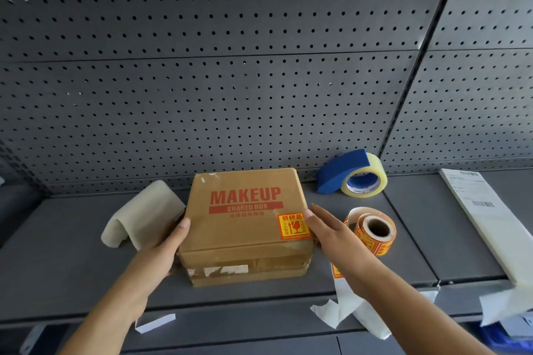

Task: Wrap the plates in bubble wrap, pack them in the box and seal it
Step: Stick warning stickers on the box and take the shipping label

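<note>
Sealing is seemingly nearing its end: the box (245, 219) is sitting closed on the grey shelf (57, 253), 1 fragile sticker (292, 226) on its lid. The left hand (165, 245) is gripping its left side, thumb on top; the right hand (331, 228) is touching the right edge with straight fingers. Next is likely pressing that sticker flat or lifting with 2 hands.

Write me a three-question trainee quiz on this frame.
1. True or false: the left hand grips the closed box at its left edge.
2. The fingers of the right hand are: A curled, B straight, C hidden.
3. Fill in: the largest word printed on the box is ___.
Key: 1 true; 2 B; 3 MAKEUP.
</note>
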Demonstrator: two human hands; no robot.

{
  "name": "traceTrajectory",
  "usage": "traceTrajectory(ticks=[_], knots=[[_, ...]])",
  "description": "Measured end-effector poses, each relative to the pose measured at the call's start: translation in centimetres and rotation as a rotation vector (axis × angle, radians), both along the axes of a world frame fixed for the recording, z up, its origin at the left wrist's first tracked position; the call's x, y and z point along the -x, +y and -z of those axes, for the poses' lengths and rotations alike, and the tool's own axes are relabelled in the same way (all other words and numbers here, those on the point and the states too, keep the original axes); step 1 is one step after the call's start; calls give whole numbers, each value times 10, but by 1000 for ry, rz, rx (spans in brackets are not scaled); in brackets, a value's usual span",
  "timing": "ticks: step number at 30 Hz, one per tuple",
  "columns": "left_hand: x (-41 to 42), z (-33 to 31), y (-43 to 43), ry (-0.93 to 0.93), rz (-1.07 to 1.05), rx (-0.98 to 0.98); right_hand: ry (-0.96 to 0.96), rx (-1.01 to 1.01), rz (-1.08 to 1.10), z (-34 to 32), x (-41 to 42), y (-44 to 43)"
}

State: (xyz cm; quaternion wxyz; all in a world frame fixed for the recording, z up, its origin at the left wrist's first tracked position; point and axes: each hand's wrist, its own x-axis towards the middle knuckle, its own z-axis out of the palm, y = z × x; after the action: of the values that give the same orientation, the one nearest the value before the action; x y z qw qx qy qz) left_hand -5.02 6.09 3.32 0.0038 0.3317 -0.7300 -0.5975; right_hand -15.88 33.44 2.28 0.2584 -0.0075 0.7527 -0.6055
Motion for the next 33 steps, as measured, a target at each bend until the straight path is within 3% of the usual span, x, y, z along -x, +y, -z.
traceTrajectory(ticks=[4, 10, 18, 22, 33], knots=[[0, 6, -2, -5, 111, -112, -79, 21, -66, 2, 8, -9], [-1, 2, 12, 93, 152, -75, -92, 0, -105, 4, 9, -12], [-5, 2, 13, 284, 203, 64, 236, 156, -230, -11, 11, -2], [2, 14, 11, 363, 223, 117, 377, 126, -279, -5, 16, -2], [5, 86, 15, 313, 105, 263, 434, -99, -200, 56, 5, -2]])
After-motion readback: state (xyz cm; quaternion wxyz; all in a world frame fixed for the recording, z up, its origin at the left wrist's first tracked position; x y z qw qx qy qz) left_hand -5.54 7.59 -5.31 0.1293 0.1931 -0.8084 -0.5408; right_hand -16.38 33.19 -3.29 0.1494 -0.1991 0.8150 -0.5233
